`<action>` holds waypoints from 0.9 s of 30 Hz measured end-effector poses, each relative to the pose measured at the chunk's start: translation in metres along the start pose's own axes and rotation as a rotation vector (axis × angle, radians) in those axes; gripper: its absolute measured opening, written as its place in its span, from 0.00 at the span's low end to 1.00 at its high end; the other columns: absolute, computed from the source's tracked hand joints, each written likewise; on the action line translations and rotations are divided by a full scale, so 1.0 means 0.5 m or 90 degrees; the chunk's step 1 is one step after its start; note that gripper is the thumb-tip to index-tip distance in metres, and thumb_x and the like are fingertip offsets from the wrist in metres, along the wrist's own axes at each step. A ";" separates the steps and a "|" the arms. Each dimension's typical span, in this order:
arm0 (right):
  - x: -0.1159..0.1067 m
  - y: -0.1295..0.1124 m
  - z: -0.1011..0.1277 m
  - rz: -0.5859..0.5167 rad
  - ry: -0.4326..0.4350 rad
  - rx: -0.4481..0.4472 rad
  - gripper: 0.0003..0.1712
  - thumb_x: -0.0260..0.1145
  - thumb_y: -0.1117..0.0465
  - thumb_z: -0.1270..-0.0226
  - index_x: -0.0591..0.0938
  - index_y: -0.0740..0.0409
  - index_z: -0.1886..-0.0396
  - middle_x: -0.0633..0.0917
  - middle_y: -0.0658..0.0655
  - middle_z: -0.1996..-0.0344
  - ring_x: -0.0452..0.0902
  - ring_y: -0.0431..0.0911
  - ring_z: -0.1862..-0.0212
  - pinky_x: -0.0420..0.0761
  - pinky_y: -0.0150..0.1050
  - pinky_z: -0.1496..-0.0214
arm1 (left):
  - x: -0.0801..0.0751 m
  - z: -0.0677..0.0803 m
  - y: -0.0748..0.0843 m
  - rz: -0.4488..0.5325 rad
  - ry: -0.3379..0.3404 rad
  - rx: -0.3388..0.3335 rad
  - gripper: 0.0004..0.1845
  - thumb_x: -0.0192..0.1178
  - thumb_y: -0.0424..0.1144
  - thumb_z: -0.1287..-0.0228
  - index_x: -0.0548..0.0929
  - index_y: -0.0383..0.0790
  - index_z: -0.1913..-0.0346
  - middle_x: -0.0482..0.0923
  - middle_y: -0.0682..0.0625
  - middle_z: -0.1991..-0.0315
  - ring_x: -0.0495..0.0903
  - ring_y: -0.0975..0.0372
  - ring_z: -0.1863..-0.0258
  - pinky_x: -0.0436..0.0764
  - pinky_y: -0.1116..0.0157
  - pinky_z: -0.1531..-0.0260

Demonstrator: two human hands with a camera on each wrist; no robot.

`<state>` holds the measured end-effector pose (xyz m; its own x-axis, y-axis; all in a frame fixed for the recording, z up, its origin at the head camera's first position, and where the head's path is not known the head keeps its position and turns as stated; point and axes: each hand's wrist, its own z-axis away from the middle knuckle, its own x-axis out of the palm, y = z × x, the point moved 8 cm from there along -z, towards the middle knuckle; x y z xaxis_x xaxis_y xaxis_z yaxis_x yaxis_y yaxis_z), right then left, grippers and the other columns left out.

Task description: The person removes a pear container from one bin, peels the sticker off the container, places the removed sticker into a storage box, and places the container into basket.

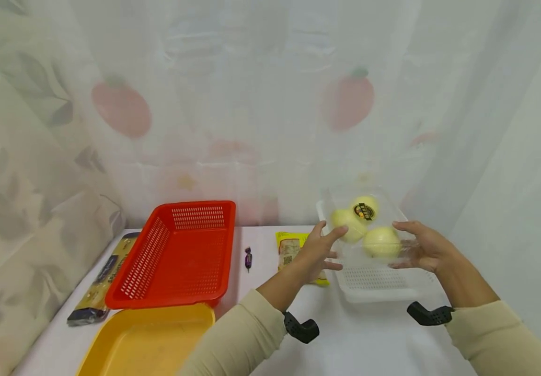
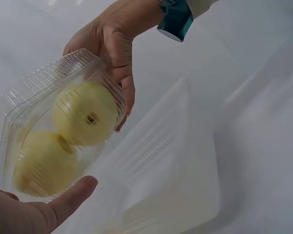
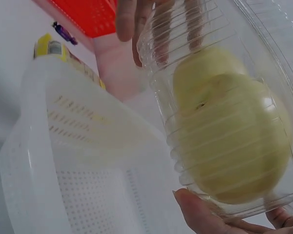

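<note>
1. While I watch the head view, the biggest thing is the white table (image 1: 373,344), filling the lower frame below a fruit-printed curtain (image 1: 270,104).
2. Left of centre sits the red perforated basket (image 1: 176,256), with a yellow tray (image 1: 148,339) just below it at the bottom edge.
3. Right of centre, a white perforated basket (image 1: 373,284) rests on the table.
4. Held in the air just above it is the clear plastic clamshell box (image 1: 369,224) with three yellow-green apples (image 1: 382,242) inside, one bearing a dark sticker.
5. My left hand (image 1: 314,253) presses its straight fingers and thumb against the box's left side.
6. My right hand (image 1: 423,248) supports the right side, fingers loosely spread along the plastic; the left wrist view shows them lying against the box wall.
7. Left of the red basket lies a dark and gold packet (image 1: 101,282).
8. Behind my left hand lies a yellow snack packet (image 1: 289,245).
9. Smallest, a purple wrapped candy (image 1: 248,258) sits between red basket and snack packet.
</note>
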<state>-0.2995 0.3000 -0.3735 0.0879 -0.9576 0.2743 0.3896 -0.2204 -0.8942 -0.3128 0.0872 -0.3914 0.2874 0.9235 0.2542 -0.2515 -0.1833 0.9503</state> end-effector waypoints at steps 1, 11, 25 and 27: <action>0.006 0.000 0.002 0.005 -0.002 -0.005 0.28 0.59 0.50 0.28 0.51 0.46 0.43 0.31 0.74 0.29 0.71 0.64 0.48 0.66 0.70 0.47 | -0.003 0.002 0.002 0.004 0.007 -0.005 0.51 0.69 0.59 0.48 0.54 0.51 0.25 0.66 0.41 0.36 0.74 0.40 0.46 0.82 0.49 0.63; 0.060 -0.014 0.032 0.040 -0.025 -0.060 0.22 0.58 0.52 0.27 0.57 0.51 0.46 0.37 0.76 0.30 0.75 0.64 0.53 0.71 0.70 0.54 | -0.020 0.047 0.042 0.012 -0.007 -0.008 0.50 0.72 0.50 0.47 0.54 0.56 0.24 0.61 0.38 0.34 0.68 0.35 0.43 0.83 0.48 0.71; 0.132 -0.005 0.077 0.127 -0.082 -0.080 0.20 0.55 0.51 0.26 0.59 0.58 0.48 0.56 0.75 0.37 0.77 0.66 0.53 0.76 0.65 0.55 | -0.062 0.121 0.072 0.012 -0.051 0.006 0.39 0.69 0.47 0.44 0.63 0.57 0.30 0.72 0.40 0.47 0.80 0.45 0.57 0.82 0.44 0.69; 0.140 -0.002 0.081 0.142 -0.082 -0.085 0.19 0.55 0.52 0.26 0.60 0.58 0.50 0.60 0.72 0.41 0.78 0.65 0.54 0.77 0.64 0.56 | -0.069 0.131 0.075 0.008 -0.055 0.012 0.38 0.68 0.47 0.43 0.63 0.56 0.31 0.71 0.39 0.47 0.81 0.46 0.58 0.81 0.44 0.69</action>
<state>-0.2563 0.2406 -0.3392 0.2763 -0.9558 0.1007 0.2250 -0.0376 -0.9736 -0.2714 0.0266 -0.3527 0.3635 0.8884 0.2803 -0.2380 -0.2024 0.9499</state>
